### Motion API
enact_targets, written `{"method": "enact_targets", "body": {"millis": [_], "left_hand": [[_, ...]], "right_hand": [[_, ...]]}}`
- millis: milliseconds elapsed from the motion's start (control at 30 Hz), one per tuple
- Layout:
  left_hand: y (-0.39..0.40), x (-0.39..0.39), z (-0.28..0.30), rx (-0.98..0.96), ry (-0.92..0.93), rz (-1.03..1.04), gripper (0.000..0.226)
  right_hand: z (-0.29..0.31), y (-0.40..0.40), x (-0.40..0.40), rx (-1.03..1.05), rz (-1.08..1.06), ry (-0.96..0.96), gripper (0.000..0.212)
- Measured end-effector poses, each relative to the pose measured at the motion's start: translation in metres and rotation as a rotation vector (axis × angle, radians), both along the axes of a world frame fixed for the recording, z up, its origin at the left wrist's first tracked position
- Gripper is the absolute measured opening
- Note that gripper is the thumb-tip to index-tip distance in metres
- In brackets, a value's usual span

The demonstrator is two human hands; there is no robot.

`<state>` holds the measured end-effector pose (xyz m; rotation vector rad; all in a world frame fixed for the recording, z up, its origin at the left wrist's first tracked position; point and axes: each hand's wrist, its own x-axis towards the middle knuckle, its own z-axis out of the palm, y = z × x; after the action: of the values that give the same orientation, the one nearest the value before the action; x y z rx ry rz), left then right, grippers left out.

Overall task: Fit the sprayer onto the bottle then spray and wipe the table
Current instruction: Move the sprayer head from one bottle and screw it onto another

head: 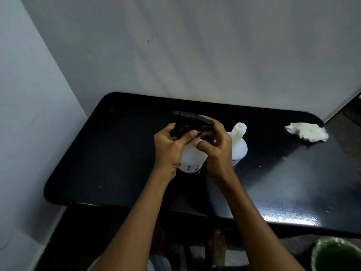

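A white plastic bottle (192, 158) stands upright near the middle of the black table (117, 153). A black trigger sprayer (192, 119) sits on its neck, nozzle pointing left. My left hand (172, 147) wraps the bottle's shoulder, its fingers up at the sprayer's trigger. My right hand (216, 147) grips the sprayer's collar at the bottle's neck. The neck itself is hidden by my fingers. A crumpled white cloth (307, 132) lies at the table's far right.
A second white bottle (239, 141) with an open neck stands just right of my right hand. White walls close in behind and to the left. A green bin (336, 255) sits on the floor at the lower right, and bare feet (216, 242) show under the table.
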<state>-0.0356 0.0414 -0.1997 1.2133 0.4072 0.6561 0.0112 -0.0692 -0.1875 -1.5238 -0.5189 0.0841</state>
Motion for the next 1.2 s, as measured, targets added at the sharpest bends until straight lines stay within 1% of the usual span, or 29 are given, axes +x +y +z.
{"method": "enact_targets", "body": {"millis": [33, 100, 167, 233, 300, 333, 400, 467, 567, 667, 733, 800, 867, 933, 1000, 1067, 1133, 1200], "left_hand": [[0.001, 0.0, 0.0, -0.003, -0.002, -0.013, 0.018], [0.002, -0.001, 0.0, 0.007, -0.004, -0.046, 0.017], [0.004, -0.001, -0.002, -0.013, 0.002, -0.065, 0.025], [0.01, -0.003, -0.005, -0.087, 0.0, -0.084, 0.041], [0.016, -0.007, -0.01, -0.125, 0.015, -0.157, 0.052], [0.017, -0.009, -0.011, -0.085, 0.036, -0.197, 0.057], [0.015, -0.012, -0.013, 0.093, 0.1, -0.225, 0.062], [0.008, -0.011, -0.014, 0.234, 0.152, -0.188, 0.064], [0.0, -0.008, -0.012, 0.245, 0.181, -0.12, 0.065], [-0.004, -0.007, -0.013, 0.241, 0.157, -0.094, 0.051], [-0.005, -0.008, -0.012, 0.243, 0.18, -0.099, 0.054], [-0.004, -0.008, -0.013, 0.265, 0.201, -0.101, 0.058], [-0.004, -0.008, -0.013, 0.28, 0.193, -0.092, 0.059], [-0.004, -0.008, -0.013, 0.286, 0.187, -0.076, 0.06], [-0.005, -0.008, -0.013, 0.286, 0.194, -0.079, 0.06], [-0.004, -0.008, -0.013, 0.274, 0.195, -0.086, 0.06], [-0.004, -0.008, -0.012, 0.254, 0.187, -0.085, 0.06], [-0.004, -0.008, -0.012, 0.249, 0.184, -0.078, 0.06]], "right_hand": [[0.002, 0.0, -0.001, -0.006, 0.024, -0.027, 0.048], [0.005, 0.002, -0.004, -0.021, 0.052, -0.061, 0.03], [0.008, 0.003, -0.003, -0.042, 0.048, -0.066, 0.019], [0.009, 0.001, 0.002, -0.102, 0.017, -0.08, 0.018], [0.01, -0.001, 0.007, -0.169, -0.006, -0.07, 0.023], [0.01, -0.001, 0.008, -0.183, -0.013, -0.061, 0.024], [0.009, 0.0, 0.008, -0.176, -0.037, -0.055, 0.025], [0.007, 0.0, 0.008, -0.139, -0.068, -0.051, 0.03], [0.006, 0.003, 0.007, -0.183, -0.117, -0.121, 0.036], [0.007, 0.002, 0.006, -0.206, -0.117, -0.2, 0.043], [0.009, -0.003, 0.007, -0.177, -0.048, -0.183, 0.035], [0.01, -0.006, 0.008, -0.177, -0.03, -0.174, 0.026], [0.009, -0.004, 0.009, -0.182, -0.075, -0.17, 0.031], [0.01, 0.001, 0.007, -0.151, -0.125, -0.123, 0.038], [0.011, 0.004, 0.005, -0.126, -0.13, -0.081, 0.04], [0.012, 0.002, 0.007, -0.152, -0.054, -0.083, 0.037], [0.014, -0.002, 0.009, -0.16, 0.037, -0.058, 0.022], [0.015, -0.005, 0.011, -0.175, 0.02, -0.058, 0.015]]}}
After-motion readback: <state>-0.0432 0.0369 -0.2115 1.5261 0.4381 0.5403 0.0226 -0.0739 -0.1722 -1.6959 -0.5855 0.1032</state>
